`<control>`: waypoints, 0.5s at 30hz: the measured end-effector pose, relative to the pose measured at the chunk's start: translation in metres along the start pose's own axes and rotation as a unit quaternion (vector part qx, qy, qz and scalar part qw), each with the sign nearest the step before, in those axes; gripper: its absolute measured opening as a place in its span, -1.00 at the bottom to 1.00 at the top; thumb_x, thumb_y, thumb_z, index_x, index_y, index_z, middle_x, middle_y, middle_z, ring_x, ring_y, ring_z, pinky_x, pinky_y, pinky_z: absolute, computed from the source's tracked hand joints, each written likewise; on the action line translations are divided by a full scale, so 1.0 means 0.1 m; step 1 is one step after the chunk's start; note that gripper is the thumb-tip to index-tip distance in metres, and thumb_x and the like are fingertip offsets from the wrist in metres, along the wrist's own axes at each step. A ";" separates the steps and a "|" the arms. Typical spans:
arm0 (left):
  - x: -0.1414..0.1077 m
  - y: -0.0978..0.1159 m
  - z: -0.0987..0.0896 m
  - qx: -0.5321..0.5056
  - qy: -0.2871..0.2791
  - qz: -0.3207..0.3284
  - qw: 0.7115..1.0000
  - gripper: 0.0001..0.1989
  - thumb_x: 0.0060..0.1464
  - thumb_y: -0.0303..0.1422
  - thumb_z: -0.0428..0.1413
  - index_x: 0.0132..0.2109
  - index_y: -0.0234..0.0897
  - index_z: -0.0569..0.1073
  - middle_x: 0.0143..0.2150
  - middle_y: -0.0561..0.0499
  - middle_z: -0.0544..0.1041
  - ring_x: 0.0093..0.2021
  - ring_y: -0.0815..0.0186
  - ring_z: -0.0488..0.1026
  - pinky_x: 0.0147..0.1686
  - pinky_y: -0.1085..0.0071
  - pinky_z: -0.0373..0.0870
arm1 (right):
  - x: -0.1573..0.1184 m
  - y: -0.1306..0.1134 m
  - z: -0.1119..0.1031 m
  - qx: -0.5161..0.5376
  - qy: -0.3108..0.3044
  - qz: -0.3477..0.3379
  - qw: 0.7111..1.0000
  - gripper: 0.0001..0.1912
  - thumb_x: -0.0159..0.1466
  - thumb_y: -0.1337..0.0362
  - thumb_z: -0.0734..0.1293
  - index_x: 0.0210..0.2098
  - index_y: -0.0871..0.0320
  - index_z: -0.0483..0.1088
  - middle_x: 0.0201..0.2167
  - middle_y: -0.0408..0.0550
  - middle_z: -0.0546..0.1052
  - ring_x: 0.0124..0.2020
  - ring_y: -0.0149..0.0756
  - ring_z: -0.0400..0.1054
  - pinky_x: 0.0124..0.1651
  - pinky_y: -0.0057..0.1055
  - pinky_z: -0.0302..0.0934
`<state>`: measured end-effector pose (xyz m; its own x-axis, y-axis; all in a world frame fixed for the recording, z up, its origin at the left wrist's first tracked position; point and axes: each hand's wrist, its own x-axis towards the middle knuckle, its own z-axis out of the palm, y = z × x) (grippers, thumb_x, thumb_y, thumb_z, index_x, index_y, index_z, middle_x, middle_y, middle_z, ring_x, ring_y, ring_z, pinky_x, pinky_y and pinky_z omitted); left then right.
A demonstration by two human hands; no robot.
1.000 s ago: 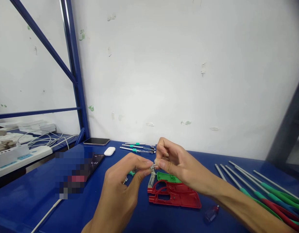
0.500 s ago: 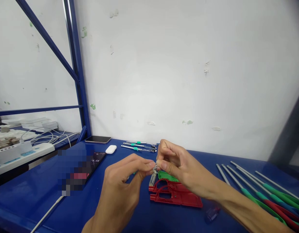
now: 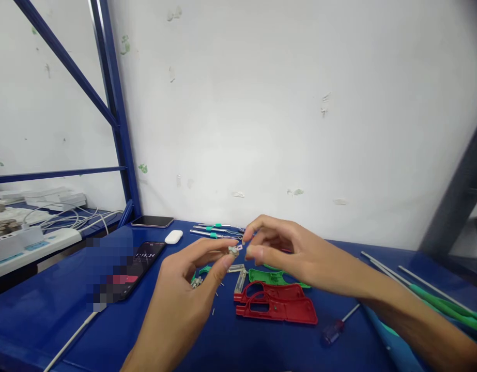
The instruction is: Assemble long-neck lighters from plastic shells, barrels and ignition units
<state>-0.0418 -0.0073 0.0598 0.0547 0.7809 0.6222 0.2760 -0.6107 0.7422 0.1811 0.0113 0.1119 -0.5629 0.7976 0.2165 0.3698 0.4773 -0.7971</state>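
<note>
My left hand (image 3: pixel 191 279) pinches a small whitish part (image 3: pixel 233 251) with a pale tab between thumb and index finger. Just right of that part is my right hand (image 3: pixel 285 253), its thumb and index fingertips apart with nothing plainly between them. Below the hands lie red plastic shell halves (image 3: pixel 296 305) with handle loops, and behind them green shell halves (image 3: pixel 277 278), partly covered by my right hand. A clear narrow plastic piece (image 3: pixel 240 281) sits at their left. Loose small parts and screws (image 3: pixel 213 311) are near my left hand, some hidden behind it.
A screwdriver (image 3: pixel 333 331) lies at front right, beside rods with coloured handles (image 3: pixel 440 299). Metal tubes with teal collars (image 3: pixel 207 234) and wires lie at the back. Phones (image 3: pixel 153 221), a white earbud case (image 3: pixel 173 236), a cable (image 3: pixel 71 341) and a power strip (image 3: pixel 40 245) are left.
My right hand has drawn slightly away from the small part, and its fingers have parted. The part stays in my left hand. The view has shifted a little, showing more of the screwdriver.
</note>
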 end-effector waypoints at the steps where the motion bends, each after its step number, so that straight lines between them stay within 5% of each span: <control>1: 0.00 0.00 0.00 0.006 0.005 0.001 1.000 -0.89 0.23 -0.20 0.30 -0.13 0.00 0.71 -0.22 0.09 0.74 -0.21 0.24 0.69 -0.21 0.43 0.63 | -0.01 0.00 0.02 -0.014 -0.006 0.006 1.000 -0.72 0.43 -0.02 0.41 0.01 -0.04 0.47 -0.21 -0.13 0.62 -0.18 -0.24 0.51 -0.16 -0.31 0.31; 6: -0.01 -0.04 0.01 0.031 0.044 0.002 0.999 -0.91 0.18 -0.20 0.34 -0.17 0.00 0.71 -0.28 0.11 0.72 -0.28 0.29 0.63 -0.30 0.48 0.56 | 0.01 0.03 0.25 -0.070 0.034 -0.010 0.997 -0.72 0.31 0.02 0.54 -0.08 -0.01 0.54 -0.21 -0.11 0.69 -0.16 -0.17 0.58 -0.15 -0.28 0.38; 15: -0.05 -0.02 0.04 -0.153 0.012 -0.085 0.985 -0.80 0.12 -0.23 0.41 -0.19 -0.19 0.61 -0.30 0.06 0.72 -0.28 0.29 0.71 -0.27 0.52 0.63 | 0.06 0.05 0.37 -0.041 0.079 -0.068 0.994 -0.82 0.39 0.08 0.49 -0.21 0.04 0.55 -0.27 -0.14 0.71 -0.24 -0.24 0.62 -0.16 -0.30 0.44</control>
<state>-0.0385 -0.0092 0.0541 0.0091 0.8738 0.4862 -0.0221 -0.4860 0.8737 0.1523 0.0046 0.0879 -0.4909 0.7686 0.4102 0.3604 0.6078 -0.7076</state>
